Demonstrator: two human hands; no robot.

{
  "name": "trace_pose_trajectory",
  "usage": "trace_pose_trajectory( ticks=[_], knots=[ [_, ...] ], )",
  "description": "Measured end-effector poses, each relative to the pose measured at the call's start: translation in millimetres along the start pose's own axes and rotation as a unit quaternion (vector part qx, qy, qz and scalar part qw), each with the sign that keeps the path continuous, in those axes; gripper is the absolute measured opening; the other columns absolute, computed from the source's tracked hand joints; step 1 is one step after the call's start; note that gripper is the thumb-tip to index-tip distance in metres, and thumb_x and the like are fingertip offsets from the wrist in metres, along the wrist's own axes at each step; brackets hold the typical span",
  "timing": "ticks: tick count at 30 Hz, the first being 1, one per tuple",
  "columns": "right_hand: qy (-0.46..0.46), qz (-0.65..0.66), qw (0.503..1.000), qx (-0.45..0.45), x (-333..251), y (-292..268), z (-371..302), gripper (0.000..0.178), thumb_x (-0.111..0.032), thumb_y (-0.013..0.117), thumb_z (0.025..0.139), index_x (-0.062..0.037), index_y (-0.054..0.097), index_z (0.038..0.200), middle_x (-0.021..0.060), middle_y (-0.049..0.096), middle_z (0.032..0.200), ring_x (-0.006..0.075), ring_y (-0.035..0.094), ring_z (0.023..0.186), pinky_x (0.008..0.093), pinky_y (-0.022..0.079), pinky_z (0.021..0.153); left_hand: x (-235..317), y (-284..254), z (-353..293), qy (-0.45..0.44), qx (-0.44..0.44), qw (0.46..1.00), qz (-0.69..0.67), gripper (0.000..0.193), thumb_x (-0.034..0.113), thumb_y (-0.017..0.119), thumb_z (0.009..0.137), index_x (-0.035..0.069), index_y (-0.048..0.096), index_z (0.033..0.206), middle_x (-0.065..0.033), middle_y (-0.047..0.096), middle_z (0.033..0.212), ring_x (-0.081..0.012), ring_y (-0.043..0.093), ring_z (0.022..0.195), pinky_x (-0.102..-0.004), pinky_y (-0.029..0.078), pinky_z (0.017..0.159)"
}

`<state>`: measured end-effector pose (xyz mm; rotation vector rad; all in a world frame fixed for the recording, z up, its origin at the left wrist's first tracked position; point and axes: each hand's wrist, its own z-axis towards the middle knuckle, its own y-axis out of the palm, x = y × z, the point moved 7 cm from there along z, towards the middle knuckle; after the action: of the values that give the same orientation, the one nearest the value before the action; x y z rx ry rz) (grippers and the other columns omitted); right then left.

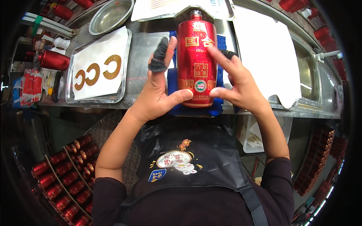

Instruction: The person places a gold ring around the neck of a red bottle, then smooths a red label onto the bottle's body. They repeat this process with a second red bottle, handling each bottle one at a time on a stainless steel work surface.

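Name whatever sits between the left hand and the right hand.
In the head view, a red bottle sits between the left hand and the right hand, with blue cloth showing beneath it.

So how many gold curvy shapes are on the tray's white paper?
3, in a slanting row on the white paper: left gold curve, middle gold curve, right gold curve. None looks hidden.

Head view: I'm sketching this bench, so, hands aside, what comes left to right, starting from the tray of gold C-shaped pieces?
Silvery tray with gold C-shaped pieces → red bottle → large white sheet → rectangular metal basin.
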<state>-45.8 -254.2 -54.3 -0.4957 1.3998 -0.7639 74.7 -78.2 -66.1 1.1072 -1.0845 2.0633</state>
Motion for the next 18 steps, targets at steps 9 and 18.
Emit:
trace_pose_trajectory(
  ticks=[9, 18],
  knots=[
    [0.050, -0.021, 0.998, -0.021, -10, -8, 3, 0.091, -0.061, 0.077, 0.080, -0.0369, 0.037, 0.159, 0.0164, 0.052, 0.097, 0.0313, 0.056, 0.082, 0.0423, 0.049, 0.076, 11, -2, 3, 0.013, -0.014, 0.996, 0.092, 0.104, 0.052, 0.070, 0.090, 0.006, 0.011, 0.164, -0.0185, 0.020, 0.169, -0.0344, 0.019, 0.157, -0.0594, -0.004, 0.121],
    [0.057, -0.091, 0.994, 0.004, -23, -11, 19, 0.088, -0.065, 0.072, 0.081, -0.0280, 0.044, 0.156, 0.0204, 0.060, 0.102, 0.0390, 0.061, 0.087, 0.0443, 0.054, 0.079, 30, 7, 23, 0.040, -0.041, 0.980, 0.190, 0.092, 0.046, 0.071, 0.090, 0.014, 0.022, 0.162, -0.0143, 0.030, 0.166, -0.0377, 0.018, 0.156, -0.0690, -0.001, 0.118]
  ],
)
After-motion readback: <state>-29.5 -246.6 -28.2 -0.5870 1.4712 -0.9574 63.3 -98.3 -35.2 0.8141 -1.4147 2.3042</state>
